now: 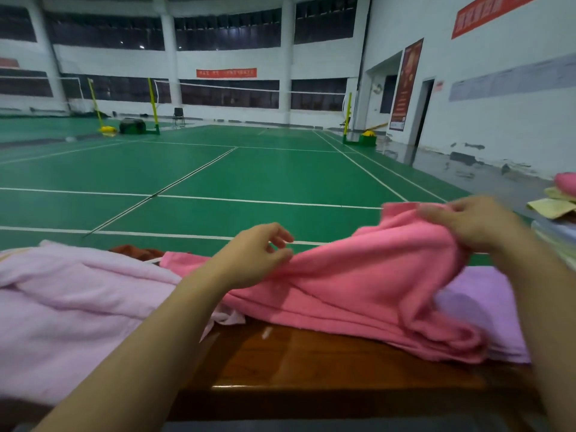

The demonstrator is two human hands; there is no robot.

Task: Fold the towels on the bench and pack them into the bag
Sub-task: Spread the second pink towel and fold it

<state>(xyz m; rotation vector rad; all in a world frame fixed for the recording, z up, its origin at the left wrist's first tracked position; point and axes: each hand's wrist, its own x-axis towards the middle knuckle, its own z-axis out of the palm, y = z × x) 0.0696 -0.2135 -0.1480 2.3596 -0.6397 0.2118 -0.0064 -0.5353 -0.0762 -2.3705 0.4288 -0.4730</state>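
Right hand [473, 224] pinched the pink towel [358, 282] at its raised corner; left hand [258, 255] pinched its edge lower down, over the bench [311, 360].

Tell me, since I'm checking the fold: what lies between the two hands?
The head view shows a raised span of the pink towel running from the left hand to the right hand, both pinching it.

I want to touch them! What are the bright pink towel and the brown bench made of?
The bright pink towel looks like soft terry or microfibre cloth: its surface is fuzzy and matte, and it sags in loose folds where the right hand lifts it. The bench looks like varnished wood: reddish brown and glossy, with light reflecting off its top. It could be a wood-look coating.
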